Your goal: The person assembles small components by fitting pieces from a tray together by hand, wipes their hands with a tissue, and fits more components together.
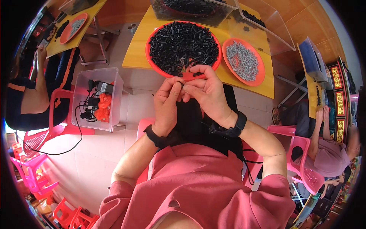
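My two hands meet in front of the table's near edge, fingertips almost touching. My left hand (166,101) is closed in a pinch, thumb against the forefinger, with a small dark piece (179,83) showing at the tips. My right hand (212,93) is pinched too, beside the left thumb; whatever it grips is hidden by the fingers. Just beyond them is a round red tray (159,70) heaped with small black tube-like parts (183,42). To its right an orange plate (261,72) holds many small silvery metal pieces (243,61).
Clear plastic boxes (167,14) with black parts stand at the back of the yellow table (134,51). On the left, a clear bin (117,95) holds black adapters, cables and a red bag. People sit at other tables on both sides, with pink chairs (63,97) nearby.
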Demonstrator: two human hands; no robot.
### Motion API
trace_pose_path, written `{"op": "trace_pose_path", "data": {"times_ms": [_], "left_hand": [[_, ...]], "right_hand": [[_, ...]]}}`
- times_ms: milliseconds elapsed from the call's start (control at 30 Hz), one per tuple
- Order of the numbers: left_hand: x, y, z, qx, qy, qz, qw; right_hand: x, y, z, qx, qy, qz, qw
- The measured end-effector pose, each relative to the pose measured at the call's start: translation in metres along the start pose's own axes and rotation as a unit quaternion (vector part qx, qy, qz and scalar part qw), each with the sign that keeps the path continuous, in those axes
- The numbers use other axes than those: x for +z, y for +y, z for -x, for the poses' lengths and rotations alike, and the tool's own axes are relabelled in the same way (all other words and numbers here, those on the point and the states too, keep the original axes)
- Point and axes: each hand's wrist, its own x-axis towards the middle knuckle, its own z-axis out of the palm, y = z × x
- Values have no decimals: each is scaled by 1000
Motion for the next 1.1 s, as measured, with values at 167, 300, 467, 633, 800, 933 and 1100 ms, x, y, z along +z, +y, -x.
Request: {"op": "trace_pose_path", "data": {"times_ms": [167,300,467,633,800,933,1100], "left_hand": [[2,4,-1,-29,20,27,999],[-4,4,-3,-80,-57,72,993],[-5,4,-2,-142,-59,81,985],[-6,1,-2,-200,-70,78,974],[-8,0,0,-206,-94,38,973],[-9,-2,0,-219,-101,39,970],[-7,-1,0,-236,-110,38,965]], "right_hand": [[2,4,-2,-8,8,-34,999],[-7,3,-6,-34,-23,39,998],[-17,-21,0,-41,-58,266,961],[-34,-29,-12,-306,-127,589,737],[-38,-32,-18,-322,-188,667,644],[-35,-43,-24,-277,-243,689,623],[-34,-52,-36,-262,-295,652,648]]}}
